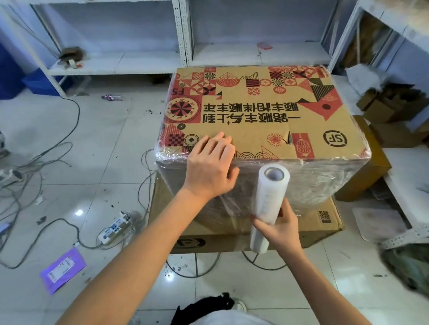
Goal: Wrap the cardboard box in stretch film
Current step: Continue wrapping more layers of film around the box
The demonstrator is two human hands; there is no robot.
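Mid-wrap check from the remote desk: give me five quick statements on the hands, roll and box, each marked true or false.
1. The right hand grips the stretch film roll. True.
2. The left hand holds a tape dispenser. False: it rests flat on the cardboard box at its near top edge.
3. Film already covers the box's near side. True.
4. The printed top of the box is fully covered in film. False: most of it shows bare cardboard.
5. The wrapped box sits directly on the floor. False: it sits on another carton.

Bright cool light, blurred bowed edges
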